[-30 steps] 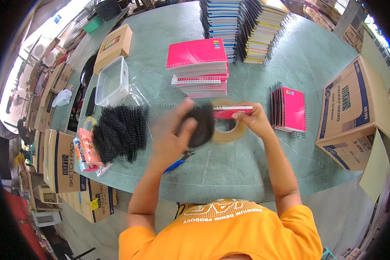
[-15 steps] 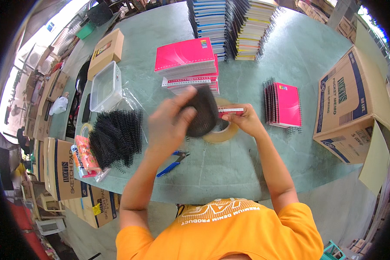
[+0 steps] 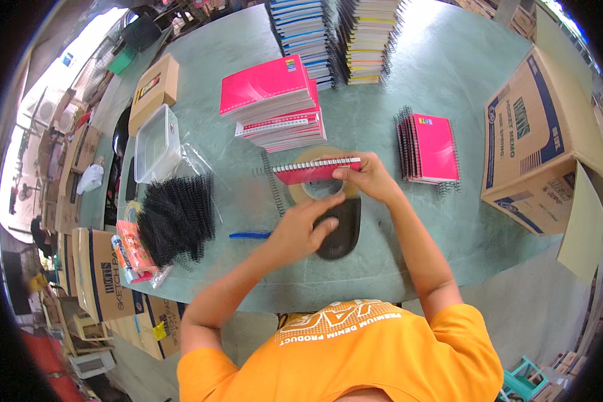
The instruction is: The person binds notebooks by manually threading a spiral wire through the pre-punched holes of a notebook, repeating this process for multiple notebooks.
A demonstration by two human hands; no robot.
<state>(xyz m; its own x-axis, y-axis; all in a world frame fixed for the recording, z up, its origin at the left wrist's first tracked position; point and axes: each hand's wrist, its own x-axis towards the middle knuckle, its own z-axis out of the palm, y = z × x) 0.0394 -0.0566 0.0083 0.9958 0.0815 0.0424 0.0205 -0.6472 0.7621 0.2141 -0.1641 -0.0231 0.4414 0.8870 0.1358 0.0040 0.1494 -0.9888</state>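
Pinching pink notebook mid-frame in right grip, probably steadying that coiled edge; can't tell hold of left grip at black pad.

Tabletop: green
Far: blue notebooks, yellow notebooks
Middle: pink pads, tape
Left: coils, clear bin, packet
Right: pink notebooks, carton
Near: blue handle

Looking like a notebook-binding workshop: notebook stacks standing toward the table's far edge, black coils lying near the left, carton sitting at the right.
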